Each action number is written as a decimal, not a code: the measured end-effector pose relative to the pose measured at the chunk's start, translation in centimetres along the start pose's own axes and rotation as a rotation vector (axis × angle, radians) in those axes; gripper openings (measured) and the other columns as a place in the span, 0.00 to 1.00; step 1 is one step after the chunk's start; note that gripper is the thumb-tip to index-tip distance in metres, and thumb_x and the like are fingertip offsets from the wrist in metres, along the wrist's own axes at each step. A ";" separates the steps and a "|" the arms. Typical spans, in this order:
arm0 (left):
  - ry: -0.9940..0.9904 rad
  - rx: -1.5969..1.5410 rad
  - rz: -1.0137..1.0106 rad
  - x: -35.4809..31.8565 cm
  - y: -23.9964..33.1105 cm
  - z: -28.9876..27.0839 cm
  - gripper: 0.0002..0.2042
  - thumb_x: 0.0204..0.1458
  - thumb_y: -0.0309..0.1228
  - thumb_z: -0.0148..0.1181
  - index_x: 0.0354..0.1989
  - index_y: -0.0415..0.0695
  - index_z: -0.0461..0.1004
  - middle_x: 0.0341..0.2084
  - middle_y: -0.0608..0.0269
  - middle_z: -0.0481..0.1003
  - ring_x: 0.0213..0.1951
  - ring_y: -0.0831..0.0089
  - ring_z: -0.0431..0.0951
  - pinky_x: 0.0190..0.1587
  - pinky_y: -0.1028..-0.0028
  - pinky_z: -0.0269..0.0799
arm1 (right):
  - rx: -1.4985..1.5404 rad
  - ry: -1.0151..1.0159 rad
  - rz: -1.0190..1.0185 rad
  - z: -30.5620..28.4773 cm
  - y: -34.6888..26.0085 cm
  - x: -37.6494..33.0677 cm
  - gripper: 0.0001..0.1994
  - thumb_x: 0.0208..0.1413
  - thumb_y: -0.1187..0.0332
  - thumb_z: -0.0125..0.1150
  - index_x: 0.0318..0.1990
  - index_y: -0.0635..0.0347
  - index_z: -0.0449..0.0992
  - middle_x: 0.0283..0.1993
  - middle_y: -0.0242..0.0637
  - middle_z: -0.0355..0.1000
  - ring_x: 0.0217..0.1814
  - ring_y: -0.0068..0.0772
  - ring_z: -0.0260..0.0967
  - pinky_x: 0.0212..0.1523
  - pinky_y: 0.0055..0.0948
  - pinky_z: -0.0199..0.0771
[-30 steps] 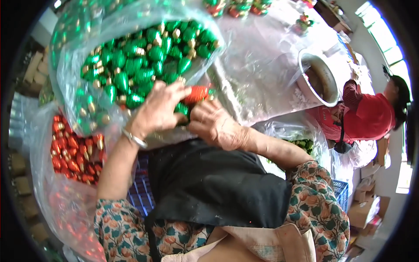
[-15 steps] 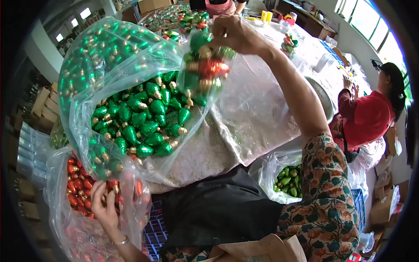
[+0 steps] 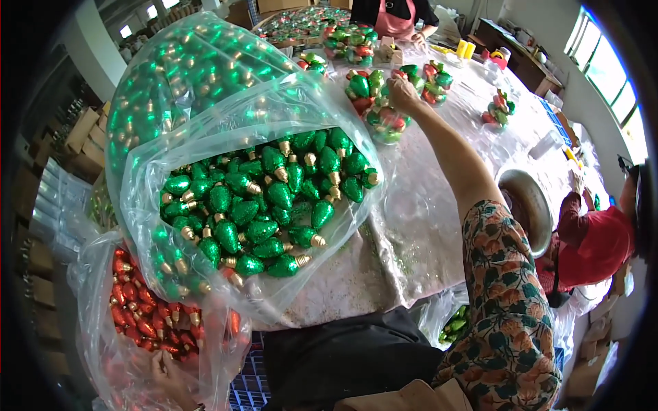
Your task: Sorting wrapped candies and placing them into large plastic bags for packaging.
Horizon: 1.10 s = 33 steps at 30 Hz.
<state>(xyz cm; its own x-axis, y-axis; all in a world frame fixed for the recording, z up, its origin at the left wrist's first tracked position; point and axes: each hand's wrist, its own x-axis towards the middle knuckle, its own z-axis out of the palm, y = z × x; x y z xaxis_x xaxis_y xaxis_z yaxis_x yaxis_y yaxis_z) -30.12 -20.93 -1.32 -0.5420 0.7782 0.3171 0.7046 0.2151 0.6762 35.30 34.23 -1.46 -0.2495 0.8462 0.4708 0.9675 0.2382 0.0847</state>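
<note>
My right hand point(image 3: 406, 92) reaches across the table, its fingers closed at the top of a clear plastic container point(image 3: 387, 125) filled with red and green bulb ornaments. Beside it stand similar filled containers point(image 3: 436, 82). At the lower left, my left hand point(image 3: 168, 378) is low by the clear bag of red glitter bulb ornaments point(image 3: 140, 312), its visible fingers stretched toward them and nothing seen in them. Between my arms, a big clear bag point(image 3: 226, 130) lies with its mouth toward me, showing green glitter bulb ornaments point(image 3: 260, 205) with gold caps.
A metal basin point(image 3: 528, 205) sits at the table's right edge. A person in red point(image 3: 593, 240) works at the right, and another in a pink apron point(image 3: 395, 20) stands across the table. A bag of lighter green ornaments point(image 3: 456, 325) is below the table edge.
My right hand has carried the filled container away from above the green bag to the far part of the table. My left hand has dropped lower along the red bag. The view has shifted.
</note>
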 end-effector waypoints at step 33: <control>-0.460 0.967 0.115 1.6 -13.3 3.0 0.16 0.53 0.31 0.47 0.47 0.38 0.71 0.39 0.41 0.73 0.42 0.47 0.72 0.44 0.55 0.67 | 0.124 -0.406 0.166 -16.3 -14.0 -24.1 0.13 0.51 0.63 0.62 0.37 0.61 0.68 0.27 0.47 0.71 0.30 0.51 0.71 0.29 0.43 0.67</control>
<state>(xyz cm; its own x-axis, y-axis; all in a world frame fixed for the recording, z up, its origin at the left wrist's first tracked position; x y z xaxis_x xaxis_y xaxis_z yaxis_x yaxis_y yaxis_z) -39.00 -20.78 -11.75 -0.3671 0.9274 -0.0715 0.9130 0.3446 -0.2185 28.41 2.70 0.36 -0.1107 0.9902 0.0847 0.9898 0.1176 -0.0805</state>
